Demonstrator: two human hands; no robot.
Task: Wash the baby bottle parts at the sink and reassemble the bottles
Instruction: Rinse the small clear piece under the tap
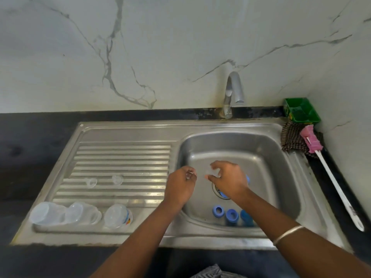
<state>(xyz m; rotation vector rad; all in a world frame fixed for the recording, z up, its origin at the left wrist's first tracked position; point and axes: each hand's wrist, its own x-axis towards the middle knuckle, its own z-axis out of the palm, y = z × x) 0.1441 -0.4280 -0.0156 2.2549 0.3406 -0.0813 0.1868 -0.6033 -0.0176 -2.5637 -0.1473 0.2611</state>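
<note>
Over the sink basin (281,177) my right hand (228,181) pinches a clear nipple (210,173) between thumb and fingertips. My left hand (180,185) is beside it at the basin's left wall, fingers curled round a small clear part (191,174) that is hard to make out. Three blue collar rings (218,211) (231,215) (246,216) lie at the basin's near side; more blue shows under my right hand (248,179). Three clear bottles (47,213) (82,212) (117,215) lie on the drainboard's near edge. Two clear nipples (91,181) (117,179) sit on its ridges.
The faucet (232,91) stands behind the basin with no water running. A pink bottle brush (313,141) with a long white handle lies on the right counter over a checked cloth (291,141). A green tray (302,110) sits in the back right corner.
</note>
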